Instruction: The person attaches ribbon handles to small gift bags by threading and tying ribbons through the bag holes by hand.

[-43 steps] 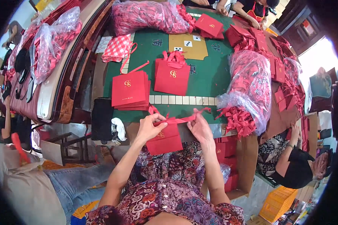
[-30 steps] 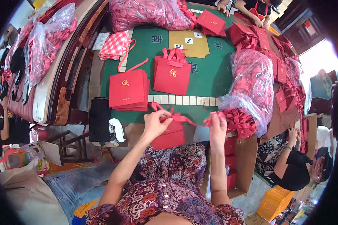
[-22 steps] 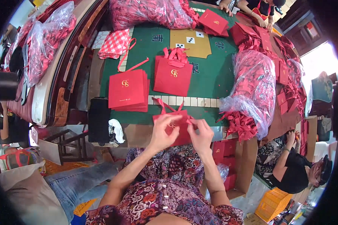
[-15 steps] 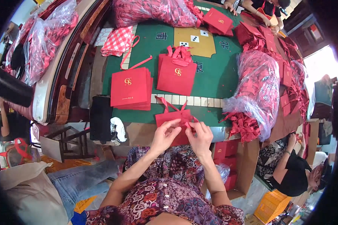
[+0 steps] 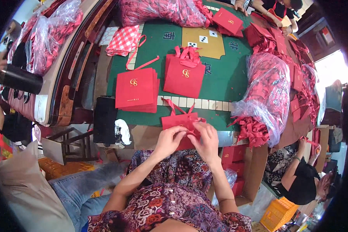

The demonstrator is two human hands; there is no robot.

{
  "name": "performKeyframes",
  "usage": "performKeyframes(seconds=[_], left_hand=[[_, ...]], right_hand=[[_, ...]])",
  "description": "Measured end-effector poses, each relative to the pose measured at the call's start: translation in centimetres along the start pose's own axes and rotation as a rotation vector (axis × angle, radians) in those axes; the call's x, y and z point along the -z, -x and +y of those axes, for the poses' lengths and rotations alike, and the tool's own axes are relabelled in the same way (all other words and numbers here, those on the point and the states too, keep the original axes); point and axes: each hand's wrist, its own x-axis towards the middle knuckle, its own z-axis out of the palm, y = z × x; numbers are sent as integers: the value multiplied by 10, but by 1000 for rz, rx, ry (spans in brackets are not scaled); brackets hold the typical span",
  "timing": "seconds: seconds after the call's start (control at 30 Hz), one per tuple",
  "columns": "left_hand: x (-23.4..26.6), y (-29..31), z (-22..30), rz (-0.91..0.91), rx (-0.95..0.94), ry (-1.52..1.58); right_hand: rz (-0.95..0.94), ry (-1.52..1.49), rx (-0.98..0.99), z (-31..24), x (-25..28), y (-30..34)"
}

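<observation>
1. Hands now sit close together over the bag; in the earliest frame they were apart, with ribbon stretched between them.
2. Left hand (image 5: 169, 142): thumb and fingers curl toward the ribbon (image 5: 191, 132). Right hand (image 5: 207, 141): thumb and forefinger bend in at the same spot. I cannot tell how tightly either one pinches.
3. Beneath them, the red bag (image 5: 172, 121) lies at the near edge of the green table (image 5: 137, 120), its handle pointing away.
4. Working the ribbon against the bag's front, perhaps into a knot, looks like the step in hand. Its next move seems to call for a sure pinch on the ribbon and a steady bag.
5. Beyond lie a stack of flat bags (image 5: 134, 91) and, right of it, bags with bunched handles (image 5: 183, 79).
6. Farthest, a plastic sack (image 5: 162, 13) crosses the table.
</observation>
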Motion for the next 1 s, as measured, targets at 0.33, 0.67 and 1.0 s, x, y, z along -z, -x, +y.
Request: performKeyframes(seconds=[0.33, 0.67, 1.0], left_hand=[[18, -7, -2, 257, -92, -272], [22, -16, -24, 263, -204, -577], [22, -20, -11, 180, -329, -557]], right_hand=[[15, -119, -161, -3, -24, -7], [10, -82, -188, 3, -72, -11], [125, -187, -292, -1, -66, -7]])
